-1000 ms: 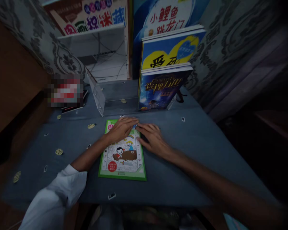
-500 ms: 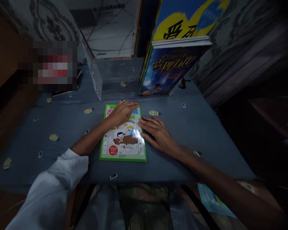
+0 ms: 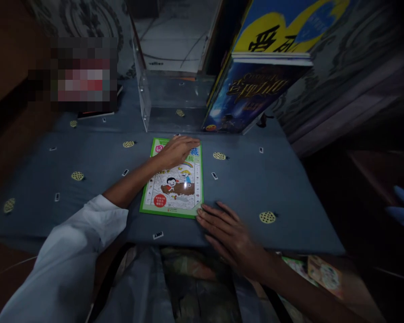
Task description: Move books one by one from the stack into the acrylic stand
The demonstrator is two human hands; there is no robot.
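A green-bordered children's picture book (image 3: 178, 186) lies flat and closed on the cloth-covered table (image 3: 101, 152), its cover facing up. Across the top of that cover rests my left hand (image 3: 177, 150), fingers stretched out to the right and hiding part of the title. My right hand (image 3: 227, 231) is at the lower right corner of the book, fingers extended, their tips at the corner. Neither hand is wrapped round anything.
Behind the book stands a clear acrylic rack (image 3: 142, 89) with upright books, among them a dark blue storybook (image 3: 242, 96). Another book (image 3: 97, 114), partly blurred out, lies at the back left. More books (image 3: 325, 276) show below the table's front edge.
My right hand has slid from the book's right edge down towards its lower right corner. My left hand stays on the top of the cover. The view has shifted slightly.
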